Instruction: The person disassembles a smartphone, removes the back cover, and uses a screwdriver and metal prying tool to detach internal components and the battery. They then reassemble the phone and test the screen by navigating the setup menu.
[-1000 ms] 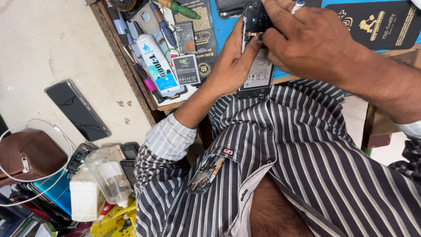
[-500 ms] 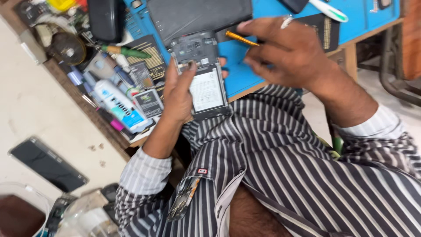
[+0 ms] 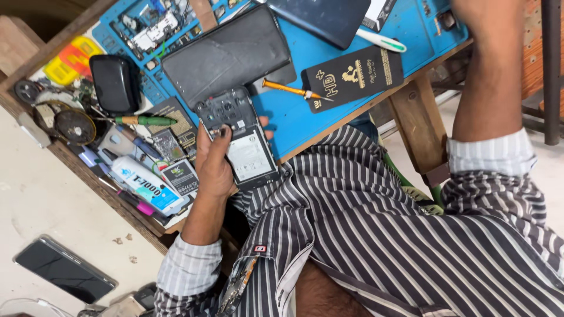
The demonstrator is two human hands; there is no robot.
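At the near edge of the blue silicone work mat [image 3: 299, 117], the left hand [image 3: 214, 164] grips one opened smartphone with its back cover off [image 3: 241, 138], thumb laid across its upper half and fingers wrapped round the far side, so the white battery faces up and the lower end of the phone hangs over the bench edge above the striped shirt. The right hand is out of view beyond the top of the picture; only its bare forearm [image 3: 490, 76] and rolled striped cuff show, so whether it is spread or closed cannot be told. On the mat lie one large dark tablet-like slab [image 3: 226, 53], touching the phone's top end, a second dark panel [image 3: 320, 20] farther back, one orange-handled screwdriver [image 3: 288, 89] just beside the slab, one flat black box with gold print [image 3: 352, 76], and one white pen with a green tip [image 3: 382, 41]. Left of the mat the wooden bench [image 3: 420, 126] carries one black rounded case [image 3: 114, 82], one green-handled screwdriver [image 3: 144, 120], one white-and-blue glue tube [image 3: 147, 186], two small black battery packs near it, and one yellow parts tray [image 3: 61, 67]. Below the bench is a pale, speckled concrete floor [image 3: 53, 199], where one black phone [image 3: 64, 270] lies flat, well apart from the bench.
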